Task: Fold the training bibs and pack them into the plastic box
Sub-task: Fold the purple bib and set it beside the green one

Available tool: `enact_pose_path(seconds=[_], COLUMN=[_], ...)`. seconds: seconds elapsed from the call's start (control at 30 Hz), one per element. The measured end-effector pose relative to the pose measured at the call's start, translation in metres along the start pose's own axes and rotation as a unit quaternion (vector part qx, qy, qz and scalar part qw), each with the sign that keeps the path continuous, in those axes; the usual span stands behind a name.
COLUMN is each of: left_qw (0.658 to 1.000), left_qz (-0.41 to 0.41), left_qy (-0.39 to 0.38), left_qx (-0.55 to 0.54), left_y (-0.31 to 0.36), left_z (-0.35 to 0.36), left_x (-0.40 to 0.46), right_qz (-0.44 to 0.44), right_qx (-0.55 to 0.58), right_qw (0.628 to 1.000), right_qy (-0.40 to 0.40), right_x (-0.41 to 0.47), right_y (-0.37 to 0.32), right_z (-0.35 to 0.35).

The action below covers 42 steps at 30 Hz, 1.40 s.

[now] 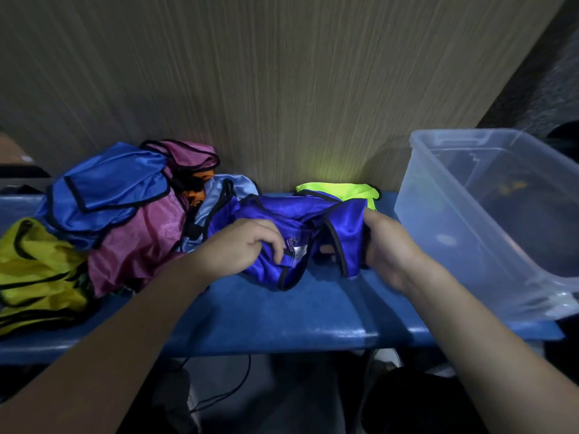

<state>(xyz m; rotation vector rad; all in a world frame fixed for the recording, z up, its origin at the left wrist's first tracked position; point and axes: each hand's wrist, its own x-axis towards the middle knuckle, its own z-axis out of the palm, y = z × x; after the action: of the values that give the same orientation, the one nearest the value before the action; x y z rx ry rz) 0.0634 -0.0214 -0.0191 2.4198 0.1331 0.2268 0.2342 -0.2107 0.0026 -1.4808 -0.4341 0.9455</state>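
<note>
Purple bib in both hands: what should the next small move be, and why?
Probably spread it flat on the bench. Left hand and right hand grip the purple bib while it is bunched and unfolded, and the box seems to hold no bibs.

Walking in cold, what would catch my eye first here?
Probably the shiny purple bib at the centre of the blue bench, held by both hands. Next, the bright heap of bibs at left, and the clear plastic box on the right.

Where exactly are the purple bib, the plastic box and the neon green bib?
purple bib (313, 214): head view, on its upper fabric between the hands.
plastic box (438, 220): head view, on its clear front wall.
neon green bib (338, 187): head view, on its top.
</note>
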Motion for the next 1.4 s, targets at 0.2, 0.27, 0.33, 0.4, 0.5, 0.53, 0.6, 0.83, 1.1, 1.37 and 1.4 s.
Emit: enact_pose_path(seconds=[0.2,0.27,0.33,0.4,0.5,0.53,0.6,0.83,1.1,1.37,1.4], left_qw=[0.994,0.992,0.990,0.989,0.990,0.991,0.992,0.988,0.989,0.993,0.993], left_qz=[-0.095,-0.101,-0.103,-0.102,-0.078,-0.071,-0.052,-0.073,-0.074,-0.034,-0.019], left_qy=[-0.029,-0.024,0.008,0.042,0.059,0.056,0.055,0.069,0.072,0.074,0.079], left_qx=[0.040,0.067,0.097,0.101,0.097,0.096,0.103,0.114,0.109,0.086,0.081], left_y=[-0.006,-0.006,-0.007,-0.008,-0.010,-0.009,-0.010,-0.014,-0.013,-0.002,0.000], left_z=[0.000,0.001,0.004,0.005,0.005,0.004,0.005,0.005,0.004,0.002,0.002], left_x=[-0.004,-0.004,-0.003,-0.001,0.001,0.002,0.002,0.003,0.001,-0.001,-0.001], right_qz=[-0.034,-0.064,-0.105,-0.142,-0.191,-0.204,-0.217,-0.323,-0.458,-0.329,-0.314], right_qx=[0.097,0.102,0.099,0.090,0.089,0.090,0.089,-0.133,-0.389,-0.384,-0.387], right_qw=[0.994,0.992,0.988,0.985,0.978,0.975,0.971,0.934,0.795,0.855,0.858], right_qy=[0.039,0.049,0.050,0.045,0.014,-0.003,-0.045,-0.077,0.088,0.117,0.122], right_x=[0.001,0.002,0.002,0.000,-0.003,-0.004,-0.006,-0.007,-0.007,-0.007,-0.007], right_y=[-0.001,-0.001,-0.001,0.000,-0.001,-0.002,-0.003,-0.002,0.000,0.005,0.005], right_z=[0.002,-0.003,-0.005,-0.005,-0.003,-0.002,0.001,0.006,0.009,0.014,0.015])
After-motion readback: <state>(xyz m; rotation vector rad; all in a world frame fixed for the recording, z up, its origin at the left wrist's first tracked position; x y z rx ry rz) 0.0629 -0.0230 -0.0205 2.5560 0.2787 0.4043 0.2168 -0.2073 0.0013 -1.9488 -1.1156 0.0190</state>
